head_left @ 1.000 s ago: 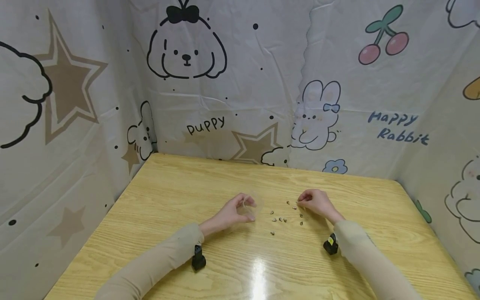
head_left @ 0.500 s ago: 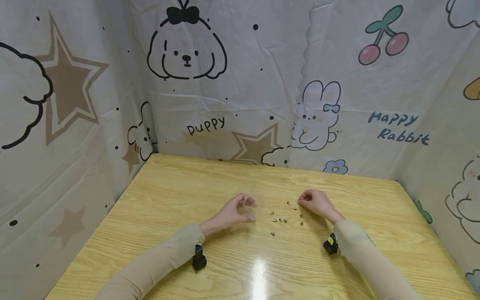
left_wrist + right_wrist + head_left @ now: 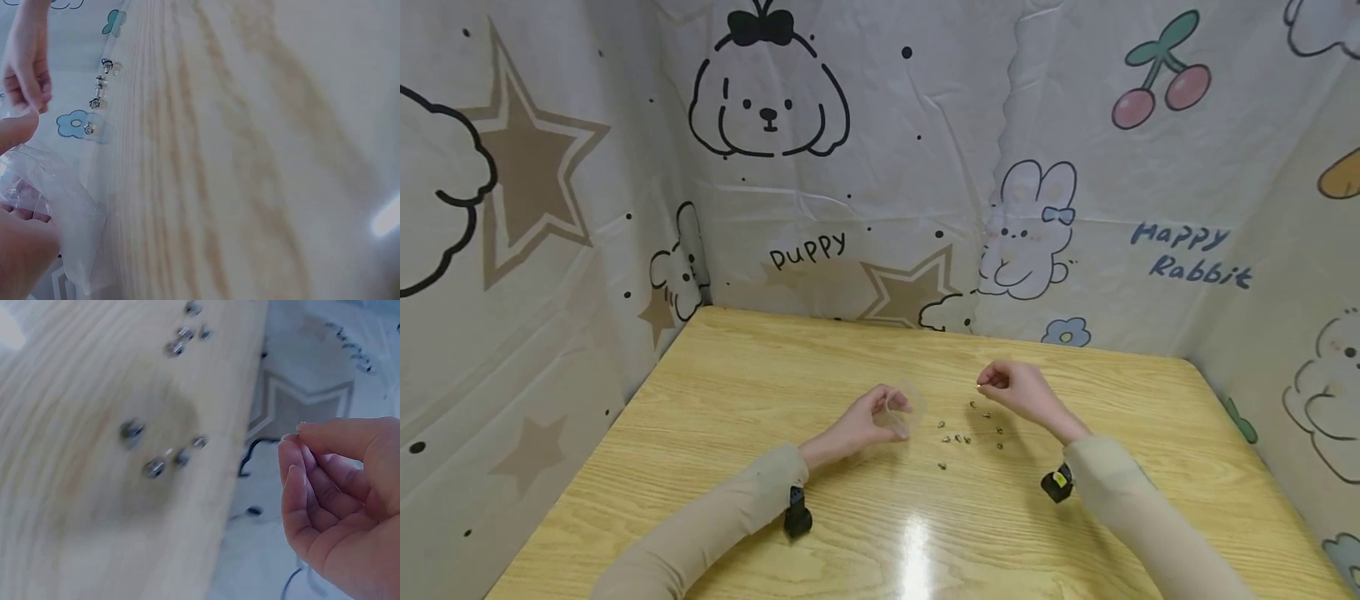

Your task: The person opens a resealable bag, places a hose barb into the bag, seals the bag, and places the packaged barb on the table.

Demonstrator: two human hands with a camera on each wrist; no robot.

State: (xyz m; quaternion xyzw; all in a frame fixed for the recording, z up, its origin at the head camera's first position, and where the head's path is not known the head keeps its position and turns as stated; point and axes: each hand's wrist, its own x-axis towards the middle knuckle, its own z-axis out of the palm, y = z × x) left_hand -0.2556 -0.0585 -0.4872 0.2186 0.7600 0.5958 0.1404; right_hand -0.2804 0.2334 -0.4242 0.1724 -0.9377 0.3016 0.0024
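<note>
My left hand (image 3: pixel 859 425) holds a clear plastic bag (image 3: pixel 78 215), with thumb and fingers spread around its mouth. In the left wrist view the bag hangs down translucent and wrinkled. My right hand (image 3: pixel 1024 393) is raised a little over the table, thumb and forefinger pinching a tiny metal screw (image 3: pixel 978 387). Only a glint of that piece shows at the fingertips in the right wrist view. Several similar small metal screws (image 3: pixel 155 467) lie scattered on the tabletop between the hands, one of them (image 3: pixel 942 467) nearer the front.
A light wood-grain table (image 3: pixel 737 367) carries everything. Behind it and at both sides hangs a pale printed cloth (image 3: pixel 880 167) with cartoon figures. Black wrist cameras sit on the left (image 3: pixel 797 517) and right (image 3: pixel 1057 483) sleeves.
My right hand has lifted from the tabletop and moved slightly left and away from me, taking a screw with it. My left hand and the bag have stayed in place.
</note>
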